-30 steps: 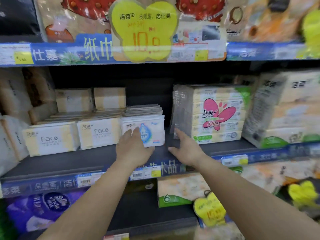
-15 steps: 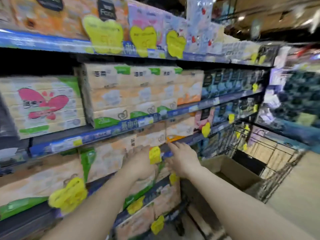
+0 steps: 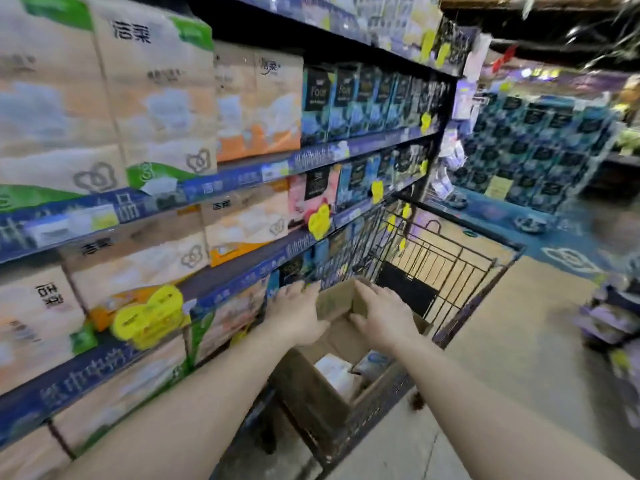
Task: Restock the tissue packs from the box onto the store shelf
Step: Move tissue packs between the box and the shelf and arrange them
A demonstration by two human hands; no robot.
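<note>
A brown cardboard box (image 3: 311, 386) sits in a wire shopping cart (image 3: 446, 271) beside the store shelf (image 3: 221, 275). White tissue packs (image 3: 337, 374) show at the bottom of the box. My left hand (image 3: 298, 313) and my right hand (image 3: 384, 313) are both stretched out over the open box, fingers extended, holding nothing. An upright box flap (image 3: 337, 301) stands between the two hands. Whether the hands touch the flap, I cannot tell.
The shelf on the left is packed with large tissue bundles (image 3: 156, 98) and yellow price tags (image 3: 149, 317). A stacked display of dark blue packs (image 3: 530, 147) stands across the aisle. More goods (image 3: 613, 323) lie at the right edge. Tan floor (image 3: 502, 393) lies beside the cart.
My view has swung right from the shelf with small tissue packs to the cart. Both hands have left the shelf and now hover over the box, empty.
</note>
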